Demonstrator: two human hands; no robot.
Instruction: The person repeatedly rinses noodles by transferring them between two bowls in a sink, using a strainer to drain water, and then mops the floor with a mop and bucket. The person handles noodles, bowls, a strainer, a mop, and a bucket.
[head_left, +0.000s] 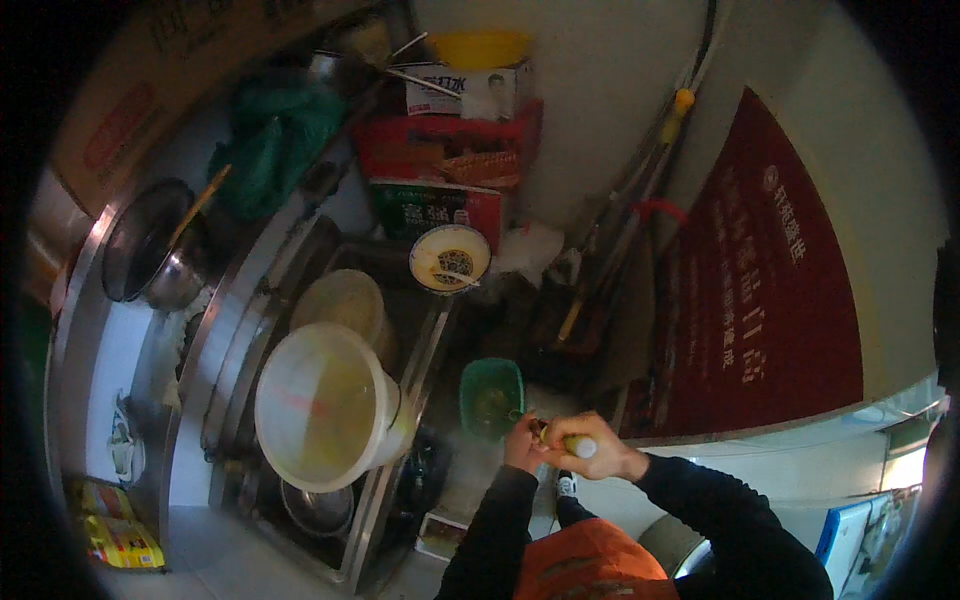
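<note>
My left hand (524, 445) and my right hand (592, 448) are close together in front of my body. In my right hand is a small yellowish object with a pale round end (581, 446), perhaps a handle or a small bottle. The fingers of my left hand are closed around something small and dark, too small to name. Just beyond my left hand, low down, stands a green plastic basin (492, 390) with something indistinct inside. An orange apron (589, 562) covers my front.
To the left a big white plastic bucket (382, 442) holds yellowish liquid, with a metal bowl (319, 510) below it. A patterned bowl (422, 259) with a spoon stands beyond. Long-handled tools (630, 202) lean on the wall beside a red panel (787, 300).
</note>
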